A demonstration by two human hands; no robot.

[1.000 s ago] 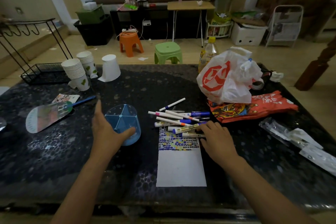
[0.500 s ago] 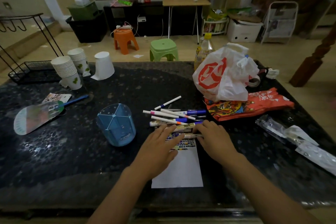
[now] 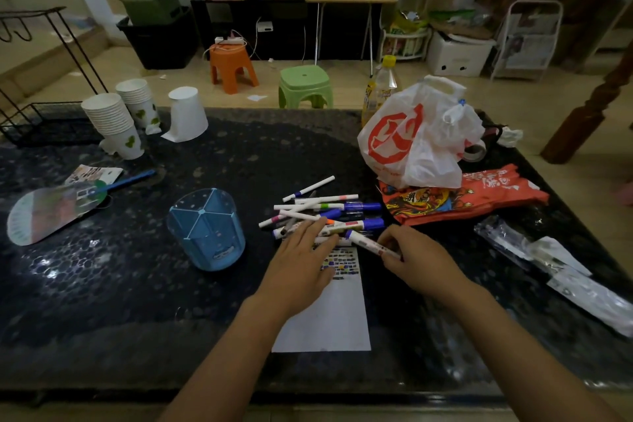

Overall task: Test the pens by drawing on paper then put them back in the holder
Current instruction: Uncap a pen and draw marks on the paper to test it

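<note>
A pile of white-bodied pens (image 3: 325, 212) with coloured caps lies on the dark table just beyond a white sheet of paper (image 3: 329, 319) whose top is covered in small coloured marks. My right hand (image 3: 416, 259) pinches one white pen with a blue cap (image 3: 368, 242), lifted at the pile's near right edge. My left hand (image 3: 301, 260) lies flat with straight fingers over the paper's top and the nearest pens. The blue translucent pen holder (image 3: 207, 228), divided into compartments, stands upright and empty to the left of my left hand.
A white plastic bag with a red logo (image 3: 416, 139) and a red packet (image 3: 469, 195) sit right of the pens. Clear wrapped packets (image 3: 555, 267) lie at far right. Stacked paper cups (image 3: 116, 120) and a hand fan (image 3: 54, 209) are at left.
My left hand left the holder and came right onto the paper and pens. My right hand picked one blue-capped pen out of the pile.
</note>
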